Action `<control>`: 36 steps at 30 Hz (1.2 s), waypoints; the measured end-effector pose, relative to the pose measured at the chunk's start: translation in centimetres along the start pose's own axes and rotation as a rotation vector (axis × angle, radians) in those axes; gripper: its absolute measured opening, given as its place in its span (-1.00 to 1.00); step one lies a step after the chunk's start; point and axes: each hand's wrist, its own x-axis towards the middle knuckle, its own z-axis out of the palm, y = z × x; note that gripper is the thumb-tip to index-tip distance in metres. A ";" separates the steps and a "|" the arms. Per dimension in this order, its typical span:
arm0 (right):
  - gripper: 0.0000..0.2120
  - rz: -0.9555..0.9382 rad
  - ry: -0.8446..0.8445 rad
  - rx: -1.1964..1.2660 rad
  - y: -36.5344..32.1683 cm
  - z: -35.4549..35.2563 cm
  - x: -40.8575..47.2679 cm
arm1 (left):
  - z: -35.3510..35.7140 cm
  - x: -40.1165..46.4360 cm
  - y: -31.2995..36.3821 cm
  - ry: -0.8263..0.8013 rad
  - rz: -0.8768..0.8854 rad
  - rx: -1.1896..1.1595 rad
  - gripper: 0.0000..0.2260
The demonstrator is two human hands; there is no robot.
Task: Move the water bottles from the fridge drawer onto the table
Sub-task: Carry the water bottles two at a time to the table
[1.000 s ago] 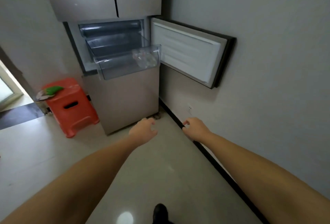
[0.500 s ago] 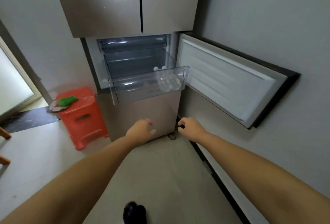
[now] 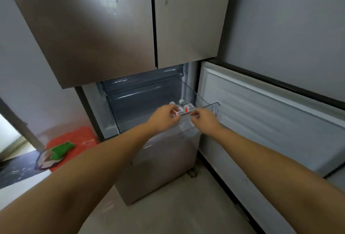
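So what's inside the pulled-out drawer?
Two water bottles with white caps lie at the right end of the clear drawer. Both hands, left and right, cover their lower parts.

Red-and-white-labelled water bottles (image 3: 183, 108); orange-red stool (image 3: 78, 136); green cloth (image 3: 61, 149).

Both bare forearms reach forward, converging. Left hand (image 3: 164, 115) knuckles up, fingers curled downward, thumb toward the right. Right hand (image 3: 204, 119) just beside it, fingers bent, fingertips (image 3: 195, 115) pointing left. Hands close, not touching.
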 end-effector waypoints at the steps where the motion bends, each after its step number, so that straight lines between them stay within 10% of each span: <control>1: -0.76 -0.013 0.024 0.001 -0.3 0.2 1.1 | -0.4 1.1 -0.3 0.011 -0.009 -0.022 -0.73; 10: -0.78 -0.062 0.000 -0.015 1.2 1.0 10.5 | 2.1 9.3 -4.9 -0.066 -0.177 -0.175 -0.76; 22: -0.62 -0.101 -0.456 -0.245 6.1 5.2 26.1 | 7.6 21.3 -9.1 -0.030 -0.586 -0.335 -0.84; 29: -0.70 -0.117 -0.621 -0.263 6.3 9.0 29.6 | 9.9 24.1 -9.1 0.030 -0.764 -0.459 -0.58; 36: -0.28 0.119 -0.653 -0.225 7.6 10.9 31.4 | 11.1 24.9 -9.5 -0.035 -0.902 -0.648 -0.61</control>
